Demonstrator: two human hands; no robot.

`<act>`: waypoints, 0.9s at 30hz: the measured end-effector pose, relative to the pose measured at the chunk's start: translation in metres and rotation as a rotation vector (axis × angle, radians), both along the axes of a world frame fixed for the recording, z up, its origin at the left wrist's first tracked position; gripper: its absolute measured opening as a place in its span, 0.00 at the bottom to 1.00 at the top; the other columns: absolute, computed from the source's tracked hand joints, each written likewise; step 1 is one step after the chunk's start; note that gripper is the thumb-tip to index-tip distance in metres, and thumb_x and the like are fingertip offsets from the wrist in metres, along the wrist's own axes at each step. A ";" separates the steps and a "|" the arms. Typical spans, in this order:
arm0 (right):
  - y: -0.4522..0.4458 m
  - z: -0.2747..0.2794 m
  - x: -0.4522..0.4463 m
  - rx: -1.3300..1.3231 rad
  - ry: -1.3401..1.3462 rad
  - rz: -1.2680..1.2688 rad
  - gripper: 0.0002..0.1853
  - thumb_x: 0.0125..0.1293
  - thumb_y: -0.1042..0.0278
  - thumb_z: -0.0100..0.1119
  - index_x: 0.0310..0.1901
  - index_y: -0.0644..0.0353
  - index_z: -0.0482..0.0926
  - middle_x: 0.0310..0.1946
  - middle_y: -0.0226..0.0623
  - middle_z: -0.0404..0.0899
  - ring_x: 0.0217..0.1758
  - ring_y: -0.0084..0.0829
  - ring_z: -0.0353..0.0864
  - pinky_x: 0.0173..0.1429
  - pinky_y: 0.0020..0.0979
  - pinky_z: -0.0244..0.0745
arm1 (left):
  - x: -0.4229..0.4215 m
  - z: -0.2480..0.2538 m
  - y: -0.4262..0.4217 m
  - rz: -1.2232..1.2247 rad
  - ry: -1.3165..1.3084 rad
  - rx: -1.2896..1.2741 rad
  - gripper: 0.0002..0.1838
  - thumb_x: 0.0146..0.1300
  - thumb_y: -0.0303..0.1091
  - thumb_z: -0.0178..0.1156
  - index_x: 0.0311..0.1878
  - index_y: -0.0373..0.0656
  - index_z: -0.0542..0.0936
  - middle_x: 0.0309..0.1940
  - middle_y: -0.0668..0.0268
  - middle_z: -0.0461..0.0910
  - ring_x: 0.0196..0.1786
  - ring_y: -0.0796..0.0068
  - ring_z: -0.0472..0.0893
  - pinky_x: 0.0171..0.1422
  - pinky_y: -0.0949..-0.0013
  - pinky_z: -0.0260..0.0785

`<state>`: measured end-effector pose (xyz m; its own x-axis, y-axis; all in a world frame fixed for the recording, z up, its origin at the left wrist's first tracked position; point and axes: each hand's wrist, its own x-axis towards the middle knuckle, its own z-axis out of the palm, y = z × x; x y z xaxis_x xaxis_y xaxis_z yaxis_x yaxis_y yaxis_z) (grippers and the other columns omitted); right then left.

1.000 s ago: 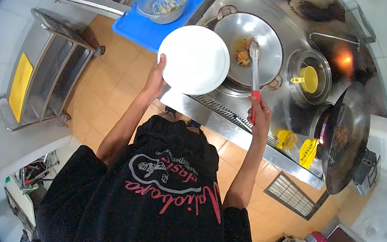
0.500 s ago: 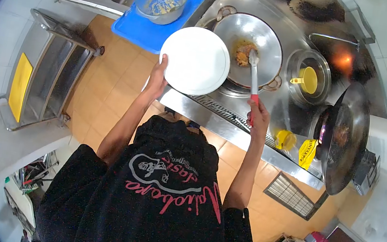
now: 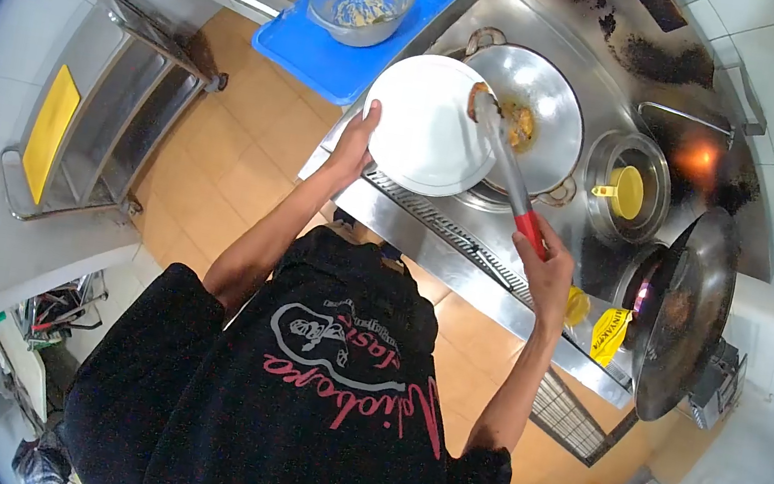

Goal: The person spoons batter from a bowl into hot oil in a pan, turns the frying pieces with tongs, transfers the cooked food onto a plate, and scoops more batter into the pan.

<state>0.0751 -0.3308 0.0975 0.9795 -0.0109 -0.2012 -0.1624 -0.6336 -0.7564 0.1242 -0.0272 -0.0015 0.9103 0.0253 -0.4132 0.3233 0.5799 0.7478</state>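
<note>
My left hand (image 3: 353,148) grips the left edge of a white plate (image 3: 419,136), whose right side overlaps the near-left rim of a wok (image 3: 553,121). In my right hand (image 3: 545,265) are red-handled metal tongs (image 3: 510,165). The tongs' tips pinch a browned piece of food (image 3: 477,101) above the plate's upper right part. More browned food (image 3: 520,129) lies in oil at the bottom of the wok.
A glass bowl (image 3: 362,0) with batter residue sits on a blue tray (image 3: 311,53) at upper left. Right of the wok, a yellow cup (image 3: 627,191) rests in a metal bowl. A dark wok (image 3: 689,315) stands tilted farther right. A wheeled cart (image 3: 112,123) is at left.
The tongs have lifted a piece of food out of the wok and moved left over the plate. The camera view has shifted, and the plate now overlaps the wok more.
</note>
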 end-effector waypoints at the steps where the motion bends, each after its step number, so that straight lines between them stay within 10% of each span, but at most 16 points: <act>1: 0.005 0.006 0.001 -0.037 -0.033 0.057 0.24 0.57 0.66 0.65 0.55 0.63 0.74 0.42 0.46 0.81 0.46 0.34 0.81 0.50 0.30 0.73 | 0.000 0.002 -0.001 0.009 0.014 0.005 0.35 0.67 0.56 0.47 0.67 0.38 0.57 0.60 0.59 0.67 0.62 0.69 0.69 0.63 0.65 0.65; 10: 0.030 0.033 0.002 -0.440 -0.294 0.262 0.24 0.55 0.65 0.63 0.54 0.60 0.73 0.46 0.46 0.78 0.47 0.45 0.79 0.49 0.37 0.74 | -0.005 -0.021 0.003 0.012 0.061 -0.056 0.33 0.68 0.54 0.46 0.66 0.39 0.58 0.60 0.59 0.67 0.61 0.68 0.69 0.62 0.65 0.66; 27: 0.020 0.024 -0.001 -0.130 -0.104 0.113 0.21 0.58 0.66 0.64 0.53 0.62 0.76 0.45 0.46 0.80 0.44 0.31 0.81 0.50 0.29 0.73 | -0.006 -0.019 0.011 -0.010 0.017 -0.070 0.35 0.67 0.56 0.46 0.66 0.38 0.57 0.60 0.59 0.67 0.61 0.69 0.70 0.61 0.67 0.67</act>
<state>0.0739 -0.3110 0.1219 0.9913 0.0811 -0.1033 -0.0101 -0.7372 -0.6756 0.1181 -0.0161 -0.0203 0.9033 -0.0129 -0.4289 0.3414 0.6272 0.7000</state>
